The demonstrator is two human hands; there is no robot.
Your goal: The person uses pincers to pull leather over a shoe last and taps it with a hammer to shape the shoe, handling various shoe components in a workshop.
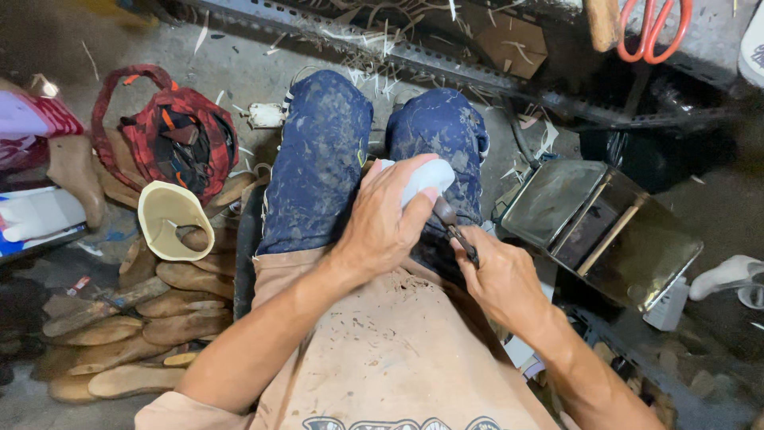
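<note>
My left hand (387, 216) lies over a pale bluish-white rounded piece (426, 177) and presses it down on my lap, fingers wrapped across its top. My right hand (497, 275) grips a small dark-handled tool (455, 226), and the tool's tip touches the underside of the pale piece. Both hands rest above my knees, which are covered by stained blue trousers (322, 159). A dusty beige apron (390, 342) covers my lap below the hands. Most of the pale piece is hidden under my left hand.
Several wooden shoe lasts (171, 306) lie stacked on the floor at left, with a cream shoe upper (167, 219) and a red plaid bag (171, 131) behind. A dark metal tin (601, 231) stands at right. Orange-handled scissors (654, 30) hang at top right.
</note>
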